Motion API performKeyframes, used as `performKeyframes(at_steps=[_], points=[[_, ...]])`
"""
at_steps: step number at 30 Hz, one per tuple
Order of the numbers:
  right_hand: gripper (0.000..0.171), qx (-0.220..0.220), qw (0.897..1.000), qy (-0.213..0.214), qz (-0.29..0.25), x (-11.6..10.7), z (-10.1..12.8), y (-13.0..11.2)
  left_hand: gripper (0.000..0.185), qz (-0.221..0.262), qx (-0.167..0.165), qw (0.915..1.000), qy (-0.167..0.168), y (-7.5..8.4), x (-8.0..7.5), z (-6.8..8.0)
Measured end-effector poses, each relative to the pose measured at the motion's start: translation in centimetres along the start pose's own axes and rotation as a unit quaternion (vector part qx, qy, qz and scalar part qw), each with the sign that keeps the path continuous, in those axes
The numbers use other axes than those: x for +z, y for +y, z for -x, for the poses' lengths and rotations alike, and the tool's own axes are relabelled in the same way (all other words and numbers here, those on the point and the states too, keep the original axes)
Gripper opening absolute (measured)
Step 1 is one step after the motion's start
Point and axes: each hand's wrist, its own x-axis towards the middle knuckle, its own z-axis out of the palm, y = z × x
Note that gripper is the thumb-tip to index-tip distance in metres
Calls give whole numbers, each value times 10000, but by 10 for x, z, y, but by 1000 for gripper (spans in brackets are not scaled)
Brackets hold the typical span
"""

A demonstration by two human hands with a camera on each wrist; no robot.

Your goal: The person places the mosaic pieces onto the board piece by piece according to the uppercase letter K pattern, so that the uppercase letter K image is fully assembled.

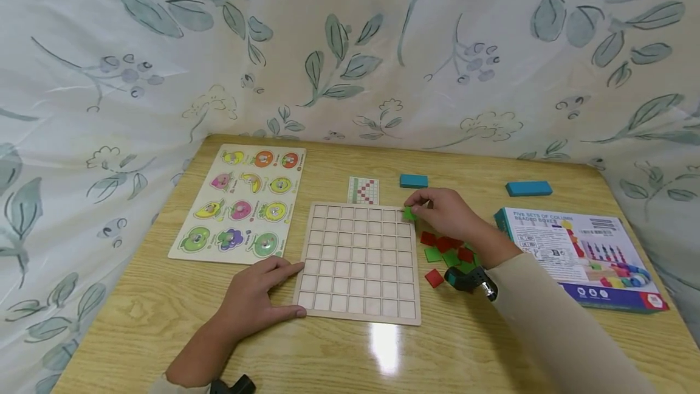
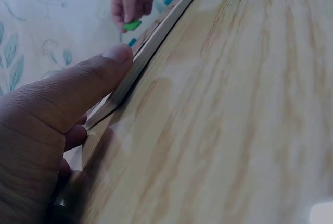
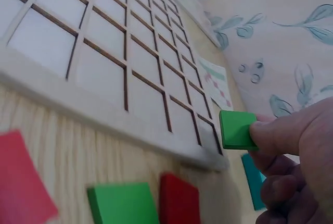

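Between the thumb and fingertips of our right hand [image 1: 443,208] we are pinching one green tile [image 3: 237,130] near its edge, probably so that most of it is showing past our grip and we are able to aim it. It is hanging just above the far right corner of the gridded board [image 1: 358,255].

Our left hand [image 1: 254,297] is grasping nothing: its thumb and index finger are reaching out, spread apart, and touching the board's left rim, likely so that we are steadying it. How hard they are pressing, we cannot tell.

Just right of the board, loose red tiles [image 1: 434,278] and green ones are lying in a jumble, presumably for easy reach. A pattern card [image 1: 363,190] is lying face up beside the far edge, where we are probably consulting it.

Farther out, a fruit puzzle [image 1: 239,170] is lying to the left, a printed box [image 1: 587,260] to the right, and two blue blocks [image 1: 413,181] are resting beyond, apparently out of our way.
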Motion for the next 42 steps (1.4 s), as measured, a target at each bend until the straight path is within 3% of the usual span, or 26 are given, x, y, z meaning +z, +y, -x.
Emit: performKeyframes(at_steps=[10,24,34,42], points=[[15,-376,9989,-264,-89,25,-20,-22,80,-16,77,10000,38,-1,0,0],[15,-762,9950,-495,-417,58,-47,-59,82,5,-74,9999,-116,0,0,-1],[18,-688,9951,-525,-469,74,-61,-85,82,52,-100,9999,-122,1,0,-1],[16,-635,9963,-318,-475,87,-71,-87,79,-1,-55,10000,-60,4,-2,-1]])
